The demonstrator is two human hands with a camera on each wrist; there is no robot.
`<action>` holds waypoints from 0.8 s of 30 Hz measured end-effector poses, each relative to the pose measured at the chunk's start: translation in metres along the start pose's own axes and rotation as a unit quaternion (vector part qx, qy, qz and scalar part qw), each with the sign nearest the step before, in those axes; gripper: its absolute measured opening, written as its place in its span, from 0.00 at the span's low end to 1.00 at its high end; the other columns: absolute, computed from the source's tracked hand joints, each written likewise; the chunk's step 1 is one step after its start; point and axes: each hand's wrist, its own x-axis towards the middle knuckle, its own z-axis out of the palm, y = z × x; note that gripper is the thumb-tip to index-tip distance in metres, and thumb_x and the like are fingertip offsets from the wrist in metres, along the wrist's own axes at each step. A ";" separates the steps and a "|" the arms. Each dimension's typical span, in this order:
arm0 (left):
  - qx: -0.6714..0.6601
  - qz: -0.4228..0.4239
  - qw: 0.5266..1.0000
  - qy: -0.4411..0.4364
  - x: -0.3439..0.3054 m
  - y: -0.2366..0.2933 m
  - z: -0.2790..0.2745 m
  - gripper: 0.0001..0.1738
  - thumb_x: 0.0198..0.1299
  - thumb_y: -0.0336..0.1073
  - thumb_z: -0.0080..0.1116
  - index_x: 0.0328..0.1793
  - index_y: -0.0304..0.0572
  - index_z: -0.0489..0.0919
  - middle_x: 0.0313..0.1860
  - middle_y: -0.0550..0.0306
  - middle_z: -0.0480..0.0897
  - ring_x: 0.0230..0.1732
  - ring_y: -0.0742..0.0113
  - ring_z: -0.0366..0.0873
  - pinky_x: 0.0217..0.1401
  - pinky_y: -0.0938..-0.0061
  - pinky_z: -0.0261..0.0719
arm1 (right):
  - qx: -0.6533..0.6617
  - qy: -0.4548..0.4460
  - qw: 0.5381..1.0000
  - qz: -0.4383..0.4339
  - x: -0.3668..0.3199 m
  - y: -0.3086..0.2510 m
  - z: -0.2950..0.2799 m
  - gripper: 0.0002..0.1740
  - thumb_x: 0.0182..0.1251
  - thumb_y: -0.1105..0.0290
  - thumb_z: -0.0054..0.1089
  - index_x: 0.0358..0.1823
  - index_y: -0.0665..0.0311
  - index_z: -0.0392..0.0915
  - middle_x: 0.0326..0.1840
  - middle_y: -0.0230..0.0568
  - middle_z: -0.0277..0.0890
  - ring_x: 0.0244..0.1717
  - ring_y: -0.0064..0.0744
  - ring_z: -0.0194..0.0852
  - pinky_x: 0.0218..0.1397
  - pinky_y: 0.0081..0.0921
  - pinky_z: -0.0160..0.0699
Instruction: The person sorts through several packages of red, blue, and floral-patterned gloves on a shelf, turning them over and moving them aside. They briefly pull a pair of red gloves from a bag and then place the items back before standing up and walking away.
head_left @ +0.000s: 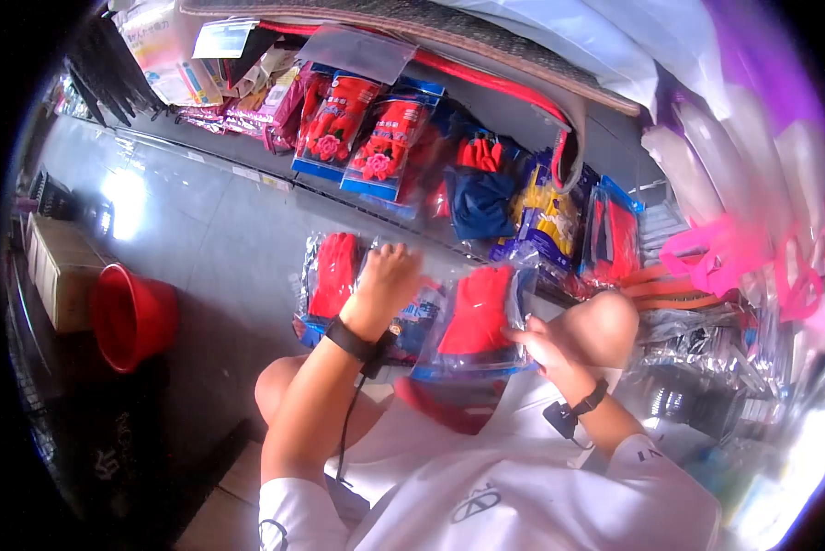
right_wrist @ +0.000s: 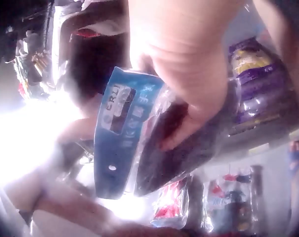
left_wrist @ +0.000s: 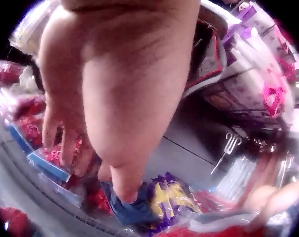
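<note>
1. Packet of red rubber gloves (head_left: 475,310), with blue header card (right_wrist: 117,133): was held above the lap, at the near right edge, in the right hand (head_left: 552,349). Was gripped closely between thumb and fingers.
2. Left hand (head_left: 392,280): was raised left of the held packet, fingers loosely bent, partly open; had hold of nothing visible.
3. Second red-glove packet (head_left: 334,275): lay just left of the left hand, near side of the shelf.
4. Printed packet (head_left: 419,317): lay between the two red-glove packets, partly hidden.
5. Rose-printed packets of red gloves (head_left: 334,119), two: lay side by side on the far shelf.
6. Dark blue gloves (head_left: 481,204): lay right of the rose-printed pair.
7. Purple-and-yellow glove packet (head_left: 548,216): lay farther right, beside the dark blue gloves.
8. Translucent gloves with pink cuffs (head_left: 752,174): hung at far right.
9. Black gloves (head_left: 109,64): hung at far left.
10. Red basin (head_left: 135,317): stood at left, tilted, beside a cardboard box (head_left: 63,275).
</note>
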 end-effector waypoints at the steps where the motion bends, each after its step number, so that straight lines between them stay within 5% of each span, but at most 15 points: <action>1: 0.009 0.035 0.999 0.030 0.001 0.003 0.008 0.25 0.62 0.47 0.61 0.55 0.34 0.73 0.43 0.37 0.81 0.48 0.41 0.81 0.47 0.53 0.79 | 0.020 -0.014 0.999 -0.037 -0.005 0.000 0.003 0.17 0.66 0.69 0.62 0.55 0.62 0.76 0.38 0.30 0.78 0.35 0.19 0.75 0.34 0.21 0.72; 4: -0.235 0.087 0.967 -0.035 0.015 0.027 0.047 0.31 0.64 0.52 0.61 0.61 0.32 0.72 0.49 0.33 0.80 0.52 0.39 0.80 0.50 0.55 0.80 | -0.035 -0.008 0.980 -0.197 0.012 0.030 0.003 0.15 0.68 0.69 0.60 0.54 0.62 0.77 0.37 0.26 0.77 0.33 0.20 0.75 0.33 0.25 0.72; 7: -0.344 -0.103 0.914 -0.187 0.011 0.071 0.042 0.43 0.62 0.61 0.62 0.69 0.30 0.67 0.57 0.34 0.79 0.56 0.44 0.80 0.53 0.60 0.81 | -0.256 0.032 0.944 -0.208 0.000 0.023 0.006 0.13 0.64 0.69 0.58 0.48 0.67 0.75 0.41 0.52 0.79 0.42 0.49 0.78 0.44 0.41 0.76; 8: -0.430 -0.136 0.867 -0.212 0.010 0.078 0.045 0.47 0.60 0.63 0.63 0.71 0.30 0.65 0.59 0.36 0.78 0.57 0.47 0.80 0.54 0.61 0.80 | -0.326 0.048 0.922 -0.204 -0.005 0.019 0.011 0.13 0.63 0.69 0.58 0.46 0.68 0.74 0.46 0.61 0.78 0.48 0.60 0.79 0.49 0.46 0.76; 9: -0.510 -0.167 0.811 -0.234 0.010 0.082 0.051 0.50 0.58 0.65 0.63 0.72 0.30 0.63 0.61 0.38 0.78 0.58 0.49 0.79 0.54 0.62 0.80 | -0.364 0.067 0.898 -0.236 -0.027 -0.003 0.023 0.12 0.63 0.67 0.56 0.43 0.66 0.71 0.38 0.65 0.76 0.43 0.68 0.76 0.42 0.54 0.75; 10: -0.585 -0.196 0.745 -0.252 0.011 0.086 0.050 0.54 0.57 0.68 0.64 0.74 0.30 0.62 0.63 0.39 0.77 0.58 0.52 0.78 0.55 0.63 0.80 | -0.369 0.081 0.880 -0.288 -0.029 -0.002 0.032 0.12 0.64 0.66 0.56 0.44 0.65 0.71 0.30 0.59 0.78 0.35 0.64 0.79 0.38 0.54 0.76; 13: -0.637 -0.248 0.708 -0.177 0.007 0.093 0.027 0.56 0.54 0.66 0.68 0.75 0.31 0.60 0.61 0.46 0.77 0.60 0.59 0.75 0.53 0.65 0.80 | -0.435 0.081 0.834 -0.331 -0.051 -0.015 0.056 0.11 0.62 0.74 0.52 0.46 0.68 0.72 0.31 0.57 0.80 0.34 0.59 0.80 0.38 0.52 0.77; 14: -0.650 -0.270 0.692 -0.162 0.006 0.093 0.021 0.56 0.53 0.65 0.69 0.75 0.32 0.60 0.61 0.46 0.77 0.61 0.59 0.75 0.53 0.65 0.80 | -0.481 0.092 0.785 -0.378 -0.042 -0.002 0.060 0.06 0.63 0.74 0.55 0.39 0.69 0.72 0.31 0.55 0.78 0.36 0.55 0.80 0.40 0.47 0.79; 15: -0.674 -0.277 0.665 -0.163 0.008 0.087 0.031 0.47 0.58 0.54 0.71 0.74 0.33 0.62 0.58 0.50 0.79 0.58 0.63 0.77 0.52 0.65 0.81 | -0.469 0.084 0.779 -0.407 -0.043 -0.004 0.065 0.09 0.63 0.72 0.57 0.40 0.70 0.73 0.35 0.57 0.78 0.39 0.55 0.80 0.44 0.46 0.79; 18: -0.727 -0.179 0.653 -0.113 0.002 0.066 0.083 0.41 0.60 0.47 0.69 0.73 0.35 0.63 0.44 0.53 0.81 0.45 0.64 0.81 0.44 0.69 0.81 | -0.467 0.068 0.772 -0.425 -0.054 -0.012 0.080 0.18 0.62 0.63 0.63 0.45 0.72 0.75 0.41 0.58 0.78 0.46 0.54 0.78 0.51 0.44 0.77; 19: -0.716 -0.156 0.668 -0.127 0.003 0.056 0.091 0.24 0.61 0.34 0.65 0.63 0.37 0.75 0.40 0.55 0.83 0.41 0.67 0.82 0.39 0.72 0.81 | -0.471 0.064 0.773 -0.419 -0.061 -0.015 0.082 0.21 0.63 0.60 0.65 0.46 0.73 0.76 0.43 0.57 0.78 0.48 0.54 0.78 0.52 0.43 0.77; 22: -0.756 -0.117 0.633 -0.118 -0.005 0.045 0.080 0.14 0.60 0.27 0.62 0.53 0.38 0.81 0.39 0.55 0.85 0.40 0.67 0.83 0.39 0.72 0.82 | -0.373 0.014 0.854 -0.363 -0.076 -0.039 0.071 0.27 0.63 0.52 0.66 0.49 0.71 0.78 0.45 0.54 0.80 0.49 0.53 0.79 0.55 0.41 0.77; 23: -0.812 -0.226 0.520 -0.143 -0.007 0.052 0.059 0.17 0.60 0.24 0.58 0.56 0.37 0.80 0.41 0.53 0.85 0.40 0.63 0.84 0.43 0.69 0.83 | -0.305 0.050 0.894 -0.325 -0.072 -0.033 0.062 0.26 0.66 0.51 0.65 0.51 0.67 0.79 0.49 0.51 0.82 0.52 0.51 0.81 0.57 0.38 0.77; 24: -0.826 -0.220 0.494 -0.160 -0.008 0.045 0.058 0.16 0.59 0.20 0.60 0.54 0.34 0.81 0.47 0.51 0.86 0.45 0.60 0.85 0.48 0.65 0.86 | -0.216 0.075 0.913 -0.338 -0.065 -0.030 0.054 0.23 0.67 0.53 0.64 0.53 0.65 0.80 0.51 0.52 0.82 0.53 0.49 0.82 0.58 0.36 0.77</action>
